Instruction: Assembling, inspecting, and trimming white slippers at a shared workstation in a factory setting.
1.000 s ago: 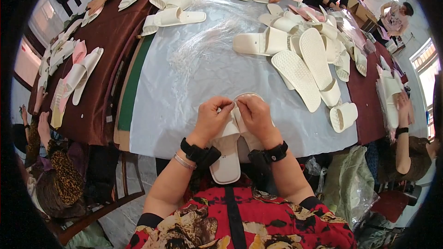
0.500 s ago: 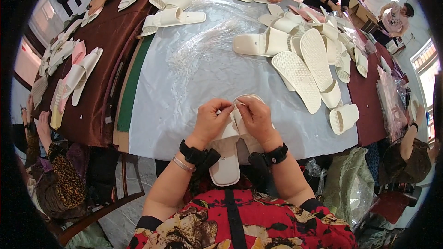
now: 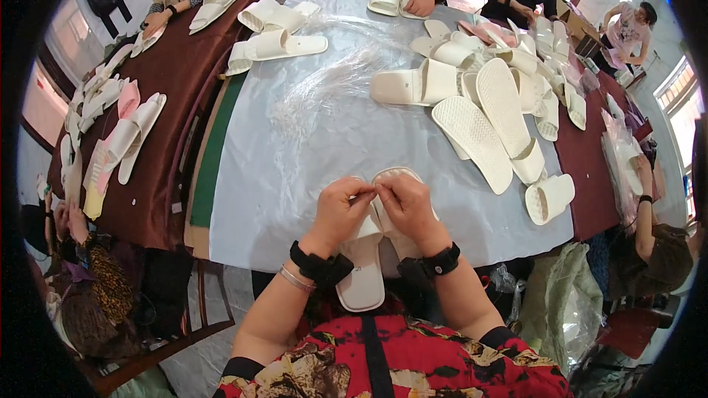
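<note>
A pair of cream slippers (image 3: pixel 361 284) lies side by side under my hands at the table's near edge, their heel ends toward me. Over their straps, my left hand (image 3: pixel 341 206) and my right hand (image 3: pixel 407 206) meet with thumbs and forefingers pinched together. Whatever is between the fingertips is too small to make out. The hands cover most of the straps; the rounded far end of the right slipper shows beyond my right hand. Farther off on the table lies a bundle of thin clear strands (image 3: pixel 321 85).
A heap of cream slippers (image 3: pixel 472 136) fills the table's right side, with one slipper (image 3: pixel 550 199) near its right edge. More slippers (image 3: pixel 276 46) lie at the far left. A brown-covered table (image 3: pixel 158 184) adjoins on the left. Co-workers handle slippers around the tables.
My fingertips have come closer together above the slippers. The whole scene sits a little lower in the picture. Across the table, a co-worker's hand has shifted on a slipper.
</note>
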`<action>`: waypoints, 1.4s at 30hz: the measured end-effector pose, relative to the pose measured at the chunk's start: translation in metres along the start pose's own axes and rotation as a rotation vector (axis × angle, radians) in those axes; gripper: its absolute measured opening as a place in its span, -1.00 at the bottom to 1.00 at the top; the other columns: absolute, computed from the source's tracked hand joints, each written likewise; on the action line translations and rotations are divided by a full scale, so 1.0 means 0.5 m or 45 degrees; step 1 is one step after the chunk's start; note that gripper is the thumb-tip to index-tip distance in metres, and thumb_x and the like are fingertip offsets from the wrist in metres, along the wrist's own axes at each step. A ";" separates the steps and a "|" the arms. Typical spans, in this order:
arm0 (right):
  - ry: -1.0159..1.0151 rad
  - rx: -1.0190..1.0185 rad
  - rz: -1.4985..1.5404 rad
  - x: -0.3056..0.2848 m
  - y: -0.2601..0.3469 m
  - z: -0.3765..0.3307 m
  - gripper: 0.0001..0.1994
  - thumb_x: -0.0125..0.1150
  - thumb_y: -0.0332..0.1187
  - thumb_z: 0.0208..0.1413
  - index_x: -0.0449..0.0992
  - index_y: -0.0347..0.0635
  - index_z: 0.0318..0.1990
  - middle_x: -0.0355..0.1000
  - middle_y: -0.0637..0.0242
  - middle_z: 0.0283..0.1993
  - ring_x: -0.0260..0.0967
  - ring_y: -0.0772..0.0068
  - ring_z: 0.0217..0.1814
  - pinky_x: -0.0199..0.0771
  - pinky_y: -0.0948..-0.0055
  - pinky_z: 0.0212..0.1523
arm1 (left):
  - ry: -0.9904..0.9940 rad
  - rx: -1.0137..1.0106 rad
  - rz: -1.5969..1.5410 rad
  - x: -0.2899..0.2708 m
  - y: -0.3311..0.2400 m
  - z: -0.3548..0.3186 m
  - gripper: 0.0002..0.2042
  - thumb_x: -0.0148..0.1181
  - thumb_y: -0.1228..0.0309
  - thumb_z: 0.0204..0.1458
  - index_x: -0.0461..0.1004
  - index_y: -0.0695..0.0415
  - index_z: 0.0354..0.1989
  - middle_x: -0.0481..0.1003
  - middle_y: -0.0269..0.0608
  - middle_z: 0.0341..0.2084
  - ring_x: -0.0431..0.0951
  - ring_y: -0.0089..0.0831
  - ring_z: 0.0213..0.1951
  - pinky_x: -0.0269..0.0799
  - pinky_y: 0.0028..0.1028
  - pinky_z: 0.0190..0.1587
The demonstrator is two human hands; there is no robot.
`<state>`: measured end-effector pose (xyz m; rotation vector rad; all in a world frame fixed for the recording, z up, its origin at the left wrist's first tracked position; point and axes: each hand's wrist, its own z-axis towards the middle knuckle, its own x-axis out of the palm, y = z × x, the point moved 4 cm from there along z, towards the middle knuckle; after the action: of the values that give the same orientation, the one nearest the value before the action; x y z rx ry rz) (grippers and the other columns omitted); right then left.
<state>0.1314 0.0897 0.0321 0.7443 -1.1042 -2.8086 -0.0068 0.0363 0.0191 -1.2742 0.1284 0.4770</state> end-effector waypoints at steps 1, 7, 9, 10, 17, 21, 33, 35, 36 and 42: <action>0.011 0.007 -0.016 -0.001 0.002 0.002 -0.94 0.19 -0.49 -0.02 0.47 -0.28 -0.40 0.45 0.09 -0.41 0.41 0.03 -0.35 0.40 0.24 -0.29 | 0.001 0.015 0.012 -0.001 -0.001 0.000 -0.91 0.20 0.54 -0.04 0.54 0.24 -0.34 0.54 -0.15 -0.43 0.52 -0.39 -0.37 0.42 -0.48 -0.32; 0.000 0.127 0.047 0.000 -0.004 -0.006 -0.94 0.19 -0.46 -0.01 0.47 -0.26 -0.41 0.45 0.10 -0.41 0.41 0.04 -0.34 0.40 0.24 -0.28 | 0.012 0.012 0.035 -0.002 0.002 -0.001 -0.91 0.21 0.55 -0.06 0.55 0.24 -0.35 0.55 -0.13 -0.42 0.53 -0.33 -0.34 0.43 -0.45 -0.28; 0.002 0.086 0.060 -0.001 -0.001 -0.002 -0.94 0.18 -0.45 0.00 0.47 -0.26 -0.41 0.45 0.11 -0.40 0.41 0.05 -0.34 0.40 0.25 -0.29 | 0.001 0.038 0.053 -0.003 0.000 -0.001 -0.91 0.21 0.56 -0.06 0.55 0.24 -0.35 0.55 -0.13 -0.42 0.53 -0.34 -0.33 0.43 -0.45 -0.27; 0.035 0.068 0.030 0.000 0.002 0.000 -0.93 0.18 -0.45 0.00 0.48 -0.26 -0.41 0.45 0.11 -0.41 0.40 0.05 -0.35 0.40 0.26 -0.30 | 0.006 0.034 0.042 -0.002 0.001 -0.001 -0.91 0.21 0.56 -0.07 0.55 0.24 -0.36 0.55 -0.13 -0.41 0.53 -0.33 -0.33 0.43 -0.45 -0.28; 0.083 0.084 -0.015 0.005 -0.005 0.002 -0.94 0.17 -0.46 0.01 0.48 -0.25 -0.41 0.44 0.11 -0.42 0.40 0.04 -0.37 0.39 0.22 -0.33 | 0.002 0.017 0.019 -0.003 0.000 -0.002 -0.89 0.19 0.56 -0.04 0.53 0.25 -0.32 0.54 -0.12 -0.39 0.53 -0.33 -0.37 0.43 -0.46 -0.29; 0.080 0.004 -0.171 0.005 0.013 0.001 -0.94 0.15 -0.48 0.01 0.48 -0.27 -0.36 0.44 0.09 -0.41 0.40 0.02 -0.35 0.39 0.18 -0.32 | -0.012 -0.044 0.041 -0.004 0.000 -0.005 -0.89 0.18 0.54 -0.02 0.53 0.25 -0.30 0.54 -0.12 -0.41 0.52 -0.34 -0.38 0.43 -0.47 -0.31; 0.105 -0.112 -0.346 0.017 0.014 0.001 -0.95 0.11 -0.52 -0.04 0.42 -0.27 -0.38 0.41 0.08 -0.40 0.38 0.01 -0.32 0.41 0.18 -0.29 | -0.118 0.013 0.136 -0.005 -0.004 -0.005 -0.90 0.17 0.51 -0.03 0.52 0.28 -0.36 0.51 0.00 -0.46 0.53 -0.22 -0.43 0.42 -0.41 -0.36; 0.062 -0.107 -0.363 0.015 0.019 0.004 -0.96 0.10 -0.52 -0.06 0.41 -0.26 -0.40 0.41 0.10 -0.42 0.38 0.03 -0.33 0.41 0.19 -0.31 | -0.124 0.025 0.183 -0.006 -0.008 -0.005 -0.90 0.16 0.53 -0.03 0.52 0.28 -0.36 0.52 0.01 -0.44 0.54 -0.18 -0.42 0.43 -0.39 -0.36; 0.060 -0.108 -0.363 0.014 0.022 0.005 -0.96 0.10 -0.52 -0.06 0.41 -0.26 -0.40 0.41 0.10 -0.42 0.38 0.03 -0.33 0.41 0.19 -0.31 | -0.124 0.027 0.184 -0.006 -0.007 -0.005 -0.90 0.16 0.53 -0.03 0.52 0.28 -0.36 0.52 0.01 -0.44 0.54 -0.18 -0.42 0.43 -0.39 -0.36; 0.190 -0.134 -0.437 0.017 0.018 0.008 -0.95 0.08 -0.52 -0.15 0.38 -0.21 -0.46 0.38 0.15 -0.48 0.38 0.07 -0.38 0.41 0.20 -0.35 | -0.143 0.080 0.171 -0.006 -0.005 -0.004 -0.89 0.14 0.55 -0.05 0.51 0.28 -0.34 0.52 0.00 -0.43 0.54 -0.16 -0.38 0.43 -0.39 -0.32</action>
<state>0.1208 0.0838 0.0369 1.2128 -0.8695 -2.9875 -0.0082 0.0332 0.0219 -1.1794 0.1340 0.6538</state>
